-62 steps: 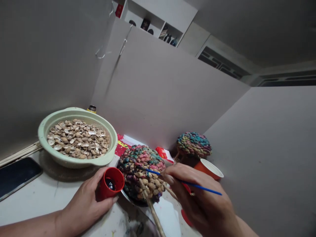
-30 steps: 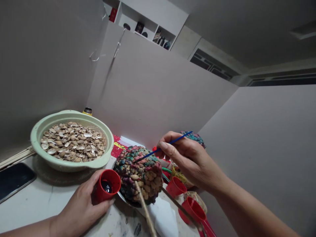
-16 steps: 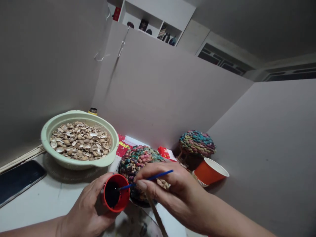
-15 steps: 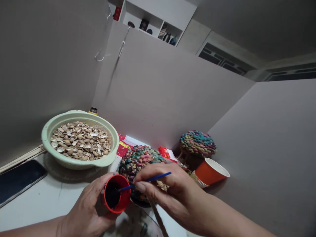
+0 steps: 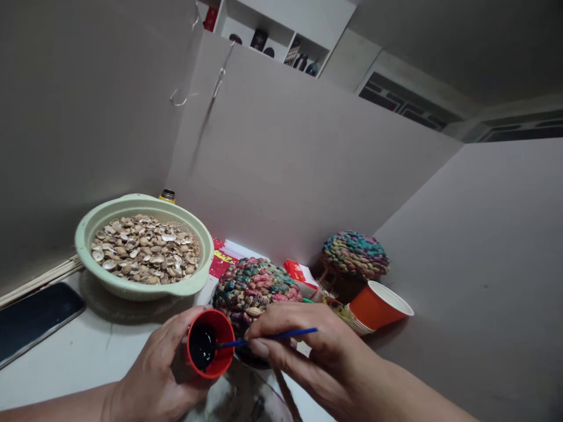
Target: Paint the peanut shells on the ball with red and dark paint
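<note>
My left hand (image 5: 160,366) is wrapped round a red cup (image 5: 223,346) that holds dark liquid and is tilted towards me. Between the fingertips of my right hand (image 5: 303,346) is a thin blue brush (image 5: 292,333), its tip at the cup's inner right wall. Behind the hands sits a rounded, multicoloured piece (image 5: 253,287) covered with painted shells, partly hidden by my right hand. A brown, stick-like piece (image 5: 285,390) slants down below my right hand.
A pale green basin (image 5: 202,258) of shells stands at the left, by a dark phone (image 5: 39,319) and thin sticks (image 5: 41,281). Farther right are a red-and-white box (image 5: 301,274), a second colourful piece (image 5: 355,253) and orange paper cups (image 5: 376,308). Grey panels rise behind.
The brush and my right hand have shifted slightly right and down, drawing the tip from the dark liquid to the cup's inner wall. My left hand still holds the cup.
</note>
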`<state>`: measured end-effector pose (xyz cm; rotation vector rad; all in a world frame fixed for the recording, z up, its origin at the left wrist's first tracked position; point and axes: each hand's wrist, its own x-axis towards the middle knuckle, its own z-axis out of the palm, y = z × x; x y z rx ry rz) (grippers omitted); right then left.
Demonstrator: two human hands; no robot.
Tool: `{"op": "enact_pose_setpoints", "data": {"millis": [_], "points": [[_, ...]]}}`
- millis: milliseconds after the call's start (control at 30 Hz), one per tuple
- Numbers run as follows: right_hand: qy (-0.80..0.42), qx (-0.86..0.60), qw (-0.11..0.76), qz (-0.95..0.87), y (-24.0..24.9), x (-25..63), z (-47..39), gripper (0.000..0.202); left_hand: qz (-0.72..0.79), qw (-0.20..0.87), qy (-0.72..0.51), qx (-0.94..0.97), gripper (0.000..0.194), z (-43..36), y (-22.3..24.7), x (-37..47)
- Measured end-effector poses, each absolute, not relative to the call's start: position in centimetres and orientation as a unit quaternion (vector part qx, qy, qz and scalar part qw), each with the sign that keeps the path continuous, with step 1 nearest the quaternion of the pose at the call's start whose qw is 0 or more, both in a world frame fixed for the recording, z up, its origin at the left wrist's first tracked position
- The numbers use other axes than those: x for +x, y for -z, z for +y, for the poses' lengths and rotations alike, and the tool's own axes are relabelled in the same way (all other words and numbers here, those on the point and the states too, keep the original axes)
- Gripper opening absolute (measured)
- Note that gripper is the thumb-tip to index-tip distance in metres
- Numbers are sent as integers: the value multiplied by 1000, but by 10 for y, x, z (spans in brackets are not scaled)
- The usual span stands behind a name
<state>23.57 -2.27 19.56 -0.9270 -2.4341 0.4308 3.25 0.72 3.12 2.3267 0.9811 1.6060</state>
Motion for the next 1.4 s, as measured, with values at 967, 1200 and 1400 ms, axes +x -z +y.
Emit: {"op": "enact_pose_setpoints", "data": {"millis": [967, 1200, 1400], "points": [[-12, -459, 387, -799, -211, 271, -7, 35, 359, 162, -491, 777, 61, 11, -30, 30], [-27, -456, 355, -816, -203, 264, -4, 29, 362, 184, -480, 778, 63, 13, -24, 30], [16, -454, 371, -810, -204, 267, -1, 25, 355, 182, -485, 778, 61, 12, -26, 30]]}}
